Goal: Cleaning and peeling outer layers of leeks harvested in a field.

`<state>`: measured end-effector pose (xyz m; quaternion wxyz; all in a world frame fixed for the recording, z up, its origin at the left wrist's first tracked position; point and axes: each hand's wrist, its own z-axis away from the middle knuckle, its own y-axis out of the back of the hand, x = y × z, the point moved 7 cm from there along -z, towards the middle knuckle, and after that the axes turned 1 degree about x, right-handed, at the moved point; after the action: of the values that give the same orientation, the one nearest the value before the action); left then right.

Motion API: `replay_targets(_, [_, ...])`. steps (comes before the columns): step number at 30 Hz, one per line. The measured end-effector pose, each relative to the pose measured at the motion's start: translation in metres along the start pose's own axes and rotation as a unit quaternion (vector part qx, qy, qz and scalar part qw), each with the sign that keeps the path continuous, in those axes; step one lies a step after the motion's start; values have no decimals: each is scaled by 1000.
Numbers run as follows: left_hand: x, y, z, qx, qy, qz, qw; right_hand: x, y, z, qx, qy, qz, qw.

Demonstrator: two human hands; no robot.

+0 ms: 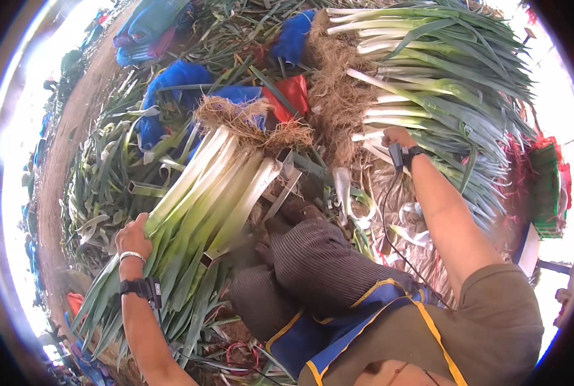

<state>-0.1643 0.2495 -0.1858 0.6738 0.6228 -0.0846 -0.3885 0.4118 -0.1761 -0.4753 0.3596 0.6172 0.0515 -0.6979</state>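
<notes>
My left hand [134, 237] grips a thick bunch of leeks [210, 186] around its middle; the white stalks run up to brown roots, the green leaves hang down past my wrist. My right hand [395, 136] reaches out to a large stack of leeks [428, 83] at the upper right and touches a white stalk at its lower edge; whether the fingers close on it I cannot tell. Both wrists carry black bands. My knees in striped trousers [313, 257] and a blue apron with yellow trim [338, 321] sit between my arms.
Blue cloth bundles [171, 83] and a red cloth [290, 93] lie behind the held bunch. Loose green leaves and trimmings [100, 180] cover the ground at left. A green crate [547, 193] stands at the right. A bare dirt strip [68, 135] runs along the left.
</notes>
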Motion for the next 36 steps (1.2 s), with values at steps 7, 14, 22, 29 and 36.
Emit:
replay_targets(7, [14, -13, -38, -179, -68, 66, 979, 12, -27, -6, -80, -76, -37, 993])
replay_targets(14, [-42, -102, -55, -238, -84, 525, 813, -5, -75, 4, -148, -120, -7, 982])
replay_targets(22, [4, -89, -45, 52, -53, 67, 995, 29, -75, 39, -141, -122, 25, 982])
replay_targets(29, [28, -77, -32, 67, 25, 40, 997, 10, -28, 44, 99, -26, 224, 969])
replay_targets(36, [31, -76, -35, 120, 35, 40, 991, -13, -35, 2, 38, 115, 514, 849])
